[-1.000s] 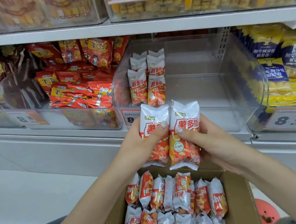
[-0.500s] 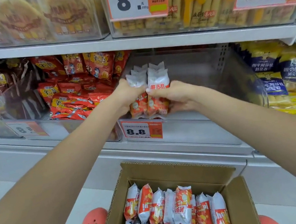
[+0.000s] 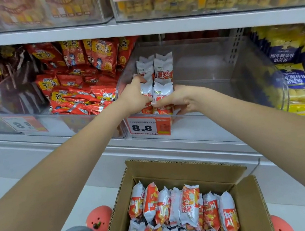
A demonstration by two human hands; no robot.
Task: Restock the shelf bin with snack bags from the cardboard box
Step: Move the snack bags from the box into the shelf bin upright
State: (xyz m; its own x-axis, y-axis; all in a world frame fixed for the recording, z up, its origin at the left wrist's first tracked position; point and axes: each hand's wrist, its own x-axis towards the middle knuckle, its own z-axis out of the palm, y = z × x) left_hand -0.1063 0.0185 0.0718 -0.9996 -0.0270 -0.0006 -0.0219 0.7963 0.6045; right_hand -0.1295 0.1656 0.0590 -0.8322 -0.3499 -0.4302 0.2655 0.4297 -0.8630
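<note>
Both my hands reach into the clear plastic shelf bin (image 3: pixel 224 92) at its front left corner. My left hand (image 3: pixel 134 96) grips a white-and-orange snack bag (image 3: pixel 147 92), and my right hand (image 3: pixel 181 100) holds a second bag (image 3: pixel 163 93) beside it. The two bags stand upright just behind the bin's front wall. More of the same bags (image 3: pixel 164 67) stand in two rows behind them. Below, the open cardboard box (image 3: pixel 249 200) holds several more snack bags (image 3: pixel 183 214).
The bin's right part holds nothing. An 8.8 price tag (image 3: pixel 149 125) hangs on its front. Left is a bin of red snack bags (image 3: pixel 82 82), right a bin of yellow and blue packs (image 3: pixel 299 64). A shelf board (image 3: pixel 193 23) runs above. Orange shoes (image 3: pixel 98 219) flank the box.
A second ago I held the two bags in front of the bin, above the box. My hands have since carried them forward into the bin's front left corner and lowered them there.
</note>
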